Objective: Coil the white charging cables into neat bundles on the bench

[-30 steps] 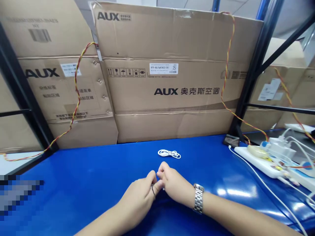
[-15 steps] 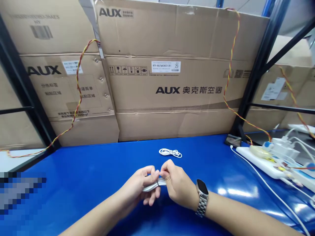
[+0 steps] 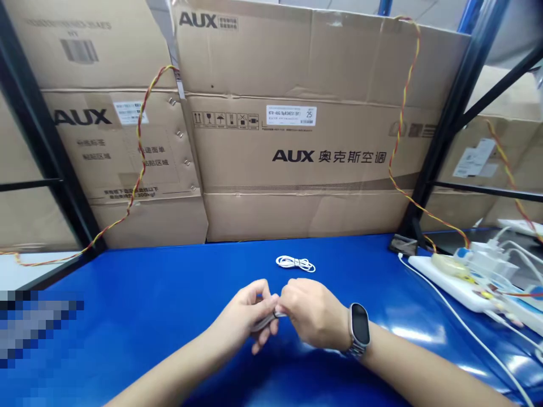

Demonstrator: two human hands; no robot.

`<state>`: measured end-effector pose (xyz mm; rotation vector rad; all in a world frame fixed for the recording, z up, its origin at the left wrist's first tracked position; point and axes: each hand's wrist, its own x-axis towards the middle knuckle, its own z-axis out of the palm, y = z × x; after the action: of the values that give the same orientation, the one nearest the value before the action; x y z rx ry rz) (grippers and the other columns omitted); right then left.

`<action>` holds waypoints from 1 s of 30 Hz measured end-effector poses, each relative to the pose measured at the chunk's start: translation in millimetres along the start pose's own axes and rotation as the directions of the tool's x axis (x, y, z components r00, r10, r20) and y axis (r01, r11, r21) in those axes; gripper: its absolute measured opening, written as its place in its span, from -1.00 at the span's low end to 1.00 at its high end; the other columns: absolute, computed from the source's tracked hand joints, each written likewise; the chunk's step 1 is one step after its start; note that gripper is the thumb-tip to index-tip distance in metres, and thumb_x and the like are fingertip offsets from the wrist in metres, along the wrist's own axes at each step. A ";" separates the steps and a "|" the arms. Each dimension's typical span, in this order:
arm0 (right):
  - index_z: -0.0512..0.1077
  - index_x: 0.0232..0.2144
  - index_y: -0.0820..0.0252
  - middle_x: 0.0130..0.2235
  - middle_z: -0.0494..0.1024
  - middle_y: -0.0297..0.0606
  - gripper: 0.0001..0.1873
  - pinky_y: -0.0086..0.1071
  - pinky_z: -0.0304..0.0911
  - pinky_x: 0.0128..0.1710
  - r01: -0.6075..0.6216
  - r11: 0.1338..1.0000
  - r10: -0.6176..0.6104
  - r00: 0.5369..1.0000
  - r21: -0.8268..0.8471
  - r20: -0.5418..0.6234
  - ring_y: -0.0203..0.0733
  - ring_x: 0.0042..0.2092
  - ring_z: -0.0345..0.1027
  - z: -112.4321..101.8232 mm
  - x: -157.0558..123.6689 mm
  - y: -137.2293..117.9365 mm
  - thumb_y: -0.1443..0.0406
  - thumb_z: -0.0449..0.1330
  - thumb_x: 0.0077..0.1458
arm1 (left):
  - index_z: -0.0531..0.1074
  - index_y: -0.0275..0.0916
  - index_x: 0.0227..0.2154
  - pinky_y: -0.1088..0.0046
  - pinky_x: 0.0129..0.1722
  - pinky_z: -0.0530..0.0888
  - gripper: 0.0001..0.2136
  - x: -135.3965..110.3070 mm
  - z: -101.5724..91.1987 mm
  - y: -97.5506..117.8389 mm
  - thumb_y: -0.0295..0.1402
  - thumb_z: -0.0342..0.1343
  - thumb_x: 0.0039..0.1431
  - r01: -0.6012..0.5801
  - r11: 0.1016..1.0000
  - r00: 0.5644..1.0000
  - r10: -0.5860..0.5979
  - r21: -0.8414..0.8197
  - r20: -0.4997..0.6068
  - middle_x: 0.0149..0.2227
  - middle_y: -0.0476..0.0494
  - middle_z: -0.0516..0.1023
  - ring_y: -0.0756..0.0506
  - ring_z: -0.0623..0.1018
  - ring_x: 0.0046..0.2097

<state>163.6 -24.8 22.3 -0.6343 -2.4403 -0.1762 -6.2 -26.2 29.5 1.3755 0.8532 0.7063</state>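
Note:
My left hand [image 3: 248, 316] and my right hand [image 3: 314, 319] meet just above the blue table [image 3: 148, 316]. Both pinch a folded white cable bundle [image 3: 267, 320], most of which is hidden between the fingers. A black band seems to wrap it, but I cannot be sure. My right wrist wears a metal-strap watch [image 3: 359, 330]. A second coiled white cable [image 3: 296, 263], tied at its middle, lies flat on the table a little beyond my hands.
Large AUX cardboard boxes [image 3: 305, 141] close off the back of the table. A white power strip [image 3: 462, 280] with plugs and white cords lies at the right. Black shelf posts [image 3: 445, 130] stand at both sides, with twisted red-yellow wire [image 3: 139, 152] hanging over the boxes.
My right wrist has rolled so the watch face now points up. My fingers have closed tighter round the white bundle, which was more exposed half a second ago. The far coil has not moved.

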 end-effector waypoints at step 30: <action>0.30 -0.32 0.18 -0.40 0.38 -0.34 -0.83 -0.44 0.09 -0.41 -0.472 0.782 0.315 0.863 0.408 0.395 -0.29 -0.40 0.21 -5.8 3.8 21.4 0.22 0.11 0.01 | 0.23 -0.21 -0.51 0.58 -0.63 0.20 -0.72 4.4 -14.9 1.6 -0.09 -0.08 0.07 -0.142 0.850 0.985 0.173 0.507 -0.014 -0.59 0.07 0.39 0.05 0.34 -0.61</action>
<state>174.3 -6.1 28.8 -0.9723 -2.4133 0.7568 -16.5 -14.4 30.6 1.9226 1.0267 0.6761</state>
